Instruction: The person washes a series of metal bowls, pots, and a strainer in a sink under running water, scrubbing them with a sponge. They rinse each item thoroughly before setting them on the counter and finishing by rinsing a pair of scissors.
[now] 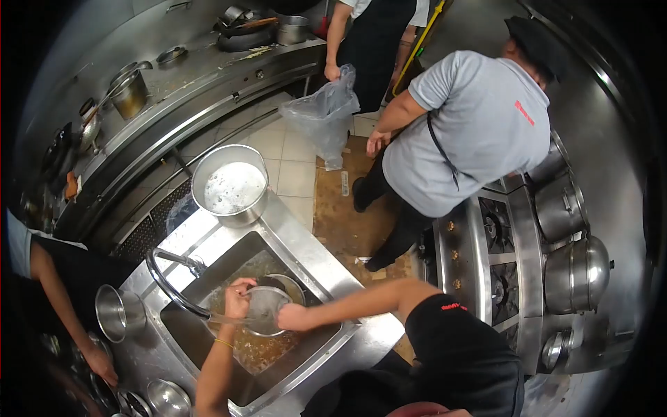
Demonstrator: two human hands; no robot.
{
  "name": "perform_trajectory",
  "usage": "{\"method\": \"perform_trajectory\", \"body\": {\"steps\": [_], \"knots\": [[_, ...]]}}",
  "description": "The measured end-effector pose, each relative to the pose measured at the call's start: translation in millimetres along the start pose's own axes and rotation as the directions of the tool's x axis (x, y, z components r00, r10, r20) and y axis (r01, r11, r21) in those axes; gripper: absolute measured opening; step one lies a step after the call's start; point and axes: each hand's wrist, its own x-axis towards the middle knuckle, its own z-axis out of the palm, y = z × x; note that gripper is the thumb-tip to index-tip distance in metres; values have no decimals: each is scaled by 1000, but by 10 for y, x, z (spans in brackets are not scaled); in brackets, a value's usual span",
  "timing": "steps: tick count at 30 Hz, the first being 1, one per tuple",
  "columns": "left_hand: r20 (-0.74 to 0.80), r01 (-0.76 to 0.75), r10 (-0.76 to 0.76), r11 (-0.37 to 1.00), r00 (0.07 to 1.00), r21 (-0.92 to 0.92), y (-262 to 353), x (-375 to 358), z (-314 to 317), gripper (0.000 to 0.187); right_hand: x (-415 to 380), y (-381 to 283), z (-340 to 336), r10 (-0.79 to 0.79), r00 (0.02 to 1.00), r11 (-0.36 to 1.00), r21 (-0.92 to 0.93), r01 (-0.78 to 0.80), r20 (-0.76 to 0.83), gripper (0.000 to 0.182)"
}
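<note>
Both my hands are over the sink, closed on opposite sides of a round grey metal strainer. My left hand grips its left edge. My right hand holds the right edge, with the arm reaching in from the right. A stream of water from the curved faucet runs toward the strainer. Beneath it, a larger metal pot shows partly in the sink, the rest hidden. Brownish water with pale bits covers the sink bottom.
A large pot of whitish liquid stands at the sink's far corner. Metal pots line the left side, near another person's arm. Beyond stand a person in grey and one holding a plastic bag. Stove burners are at right.
</note>
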Motion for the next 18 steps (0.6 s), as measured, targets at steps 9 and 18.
{"method": "perform_trajectory", "body": {"steps": [9, 18], "knots": [[-556, 266, -174, 960, 813, 87, -272, -250, -161, 18, 440, -214, 394, 393, 776, 858, 501, -116, -493, 48], [-568, 498, -210, 760, 796, 418, -321, -462, 163, 14, 765, -542, 151, 606, 788, 414, 889, -196, -109, 34]]}}
